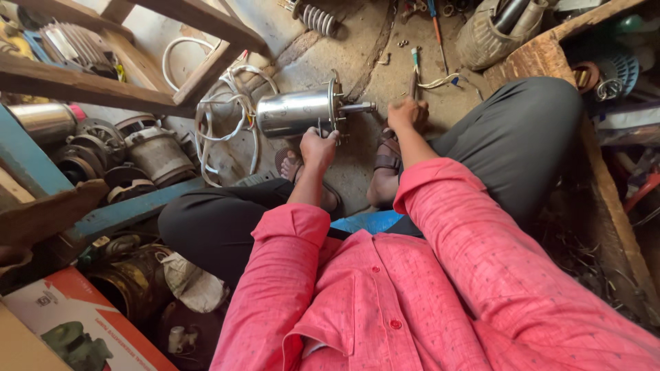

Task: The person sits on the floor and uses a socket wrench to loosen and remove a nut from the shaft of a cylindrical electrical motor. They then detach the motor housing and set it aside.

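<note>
A shiny steel cylindrical motor (pixel 292 113) lies on its side on the concrete floor, its flange and short shaft (pixel 356 107) pointing right. White wires (pixel 223 113) trail from its left end. My left hand (pixel 318 146) grips the lower edge of the flange. Just right of the shaft, my right hand (pixel 407 113) is closed around a slim tool handle (pixel 413 81) that sticks up from the fist. Both hands rest above my sandalled feet (pixel 386 156).
Old motor parts (pixel 141 148) pile up at the left under a wooden frame (pixel 137 62). A woven basket (pixel 491 31) and screwdrivers (pixel 436 27) lie at the top. A wooden plank (pixel 605 172) runs down the right. A printed carton (pixel 82 330) sits bottom left.
</note>
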Available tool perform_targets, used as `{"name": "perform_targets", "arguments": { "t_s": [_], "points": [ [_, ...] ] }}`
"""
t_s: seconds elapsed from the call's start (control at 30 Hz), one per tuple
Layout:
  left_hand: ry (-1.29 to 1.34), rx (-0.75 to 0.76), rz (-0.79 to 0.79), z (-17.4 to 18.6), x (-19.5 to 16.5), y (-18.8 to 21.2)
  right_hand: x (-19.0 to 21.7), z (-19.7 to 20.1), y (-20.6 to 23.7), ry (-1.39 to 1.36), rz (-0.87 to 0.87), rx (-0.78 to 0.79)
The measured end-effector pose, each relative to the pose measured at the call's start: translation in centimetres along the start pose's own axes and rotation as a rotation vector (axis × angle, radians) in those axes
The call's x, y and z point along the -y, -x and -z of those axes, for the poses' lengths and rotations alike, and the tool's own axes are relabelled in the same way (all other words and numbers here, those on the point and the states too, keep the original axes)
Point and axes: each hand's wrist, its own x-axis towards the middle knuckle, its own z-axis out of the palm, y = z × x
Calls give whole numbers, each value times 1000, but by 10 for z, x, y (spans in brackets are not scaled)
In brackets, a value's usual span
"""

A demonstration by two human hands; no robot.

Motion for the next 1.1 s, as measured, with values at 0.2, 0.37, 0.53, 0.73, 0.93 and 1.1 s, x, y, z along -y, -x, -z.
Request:
{"name": "perform_targets", "arguments": {
  "t_s": [0.2, 0.37, 0.53, 0.73, 0.93, 1.1],
  "points": [
    [-66, 79, 40, -3, 11, 5, 20, -7, 4, -411, -28, 520],
    [-99, 97, 51, -10, 18, 6, 29, -8, 16, -434, 118, 666],
    [-225, -32, -190, 1, 7, 9, 41, 1, 22, -360, 127, 675],
    [-334, -45, -261, 60, -19, -31, 55, 0, 18, -275, 565, 455],
    [-491, -61, -474, 49, -48, -44, 42, -4, 18, -340, -27, 845],
    [-459, -21, -385, 37, -73, -51, 39, -5, 15, -537, -182, 861]
  ]
}}
